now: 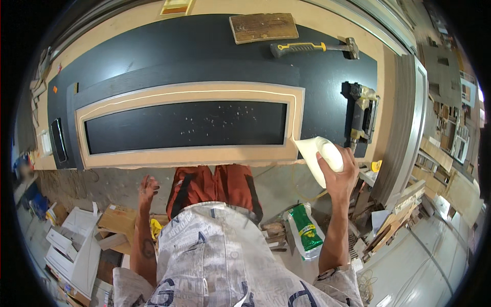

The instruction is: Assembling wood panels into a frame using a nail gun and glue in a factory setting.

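Person in patterned shirt, red trousers stands at counter (215, 48). Left hand (148, 187) hangs free below counter edge, fingers loosely spread, holding nothing. Right hand (341, 171) is wrapped tight round white glue bottle (318, 153), nozzle at lower-right corner of pale wood frame (189, 92) on dark door panel. Beyond: nail gun (362, 115), hammer (313, 47), sanding block (263, 27).

Matt dark door panel (204, 51) with raw, pale wood frame (189, 156), centre; smooth white plastic glue bottle (319, 153), lower right; metal-headed hammer (314, 47), rubbery yellow-black grip, and rough wooden block (263, 27), top
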### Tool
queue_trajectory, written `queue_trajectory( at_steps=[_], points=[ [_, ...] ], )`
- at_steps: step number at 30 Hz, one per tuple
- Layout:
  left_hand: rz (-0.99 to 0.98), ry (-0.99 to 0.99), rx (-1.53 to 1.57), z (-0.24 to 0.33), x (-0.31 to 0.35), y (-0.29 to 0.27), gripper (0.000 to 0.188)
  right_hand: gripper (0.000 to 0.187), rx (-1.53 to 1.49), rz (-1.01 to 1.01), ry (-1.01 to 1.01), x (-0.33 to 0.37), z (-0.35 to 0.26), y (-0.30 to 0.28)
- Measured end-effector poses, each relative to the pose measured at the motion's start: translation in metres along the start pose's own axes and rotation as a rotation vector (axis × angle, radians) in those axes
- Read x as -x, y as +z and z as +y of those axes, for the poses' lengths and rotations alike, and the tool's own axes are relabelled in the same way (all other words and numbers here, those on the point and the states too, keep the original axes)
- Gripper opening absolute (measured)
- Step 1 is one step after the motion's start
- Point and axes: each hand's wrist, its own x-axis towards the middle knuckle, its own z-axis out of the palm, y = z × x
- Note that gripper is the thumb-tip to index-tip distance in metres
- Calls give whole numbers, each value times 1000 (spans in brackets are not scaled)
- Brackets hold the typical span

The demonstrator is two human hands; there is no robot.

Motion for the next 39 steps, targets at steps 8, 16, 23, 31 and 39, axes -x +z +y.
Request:
queue_trajectory(
  at_steps=[8, 16, 23, 31, 39],
  points=[
    [-20, -98, -18, 20, -5, -16, 56, 39, -28, 12, -1, 34, 0, 7],
    [-46, -121, -22, -8, 16, -33, 65, 36, 6, -43, -40, 42, -43, 28],
    [-214, -233, -9, -20, 45, -58, 75, 33, 11, -130, -138, 39, -102, 54],
    [-178, -256, 81, -59, 53, -78, 75, 32, 78, -233, -213, 38, -160, 84],
    [-116, -290, 225, -106, 57, -95, 75, 31, 103, -286, -327, 40, -218, 117]
  ],
)
